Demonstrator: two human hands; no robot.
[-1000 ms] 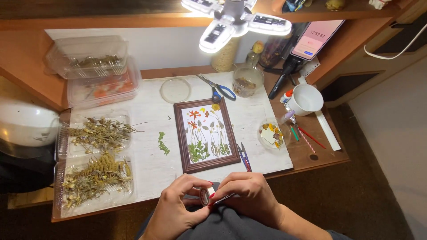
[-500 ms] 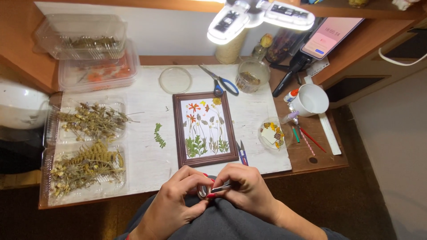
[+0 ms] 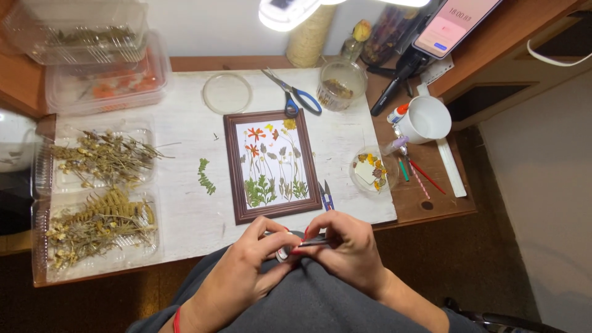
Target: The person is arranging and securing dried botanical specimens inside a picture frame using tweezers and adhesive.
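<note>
My left hand (image 3: pixel 246 271) and my right hand (image 3: pixel 345 250) meet just below the table's front edge, over my grey-clad lap. Between the fingertips of both is a small slim metal tool (image 3: pixel 308 243), likely tweezers, with a small pale piece at its left end. Right above the hands lies a brown wooden picture frame (image 3: pixel 237 166) holding pressed flowers and leaves on white paper. Small blue-handled snips (image 3: pixel 326 196) lie beside the frame's right edge. A green leaf sprig (image 3: pixel 205 176) lies left of the frame.
Clear plastic trays of dried plants (image 3: pixel 98 197) fill the table's left side, with stacked boxes (image 3: pixel 92 61) behind. Blue-handled scissors (image 3: pixel 296 95), a round lid (image 3: pixel 227 92), a glass jar (image 3: pixel 338 86), a white mug (image 3: pixel 428 120), a dish of petals (image 3: pixel 369 171) and a phone on a stand (image 3: pixel 453 21) are there too.
The view has shifted closer and lower over the table. My hands stay together on the small tool, fingers slightly rearranged.
</note>
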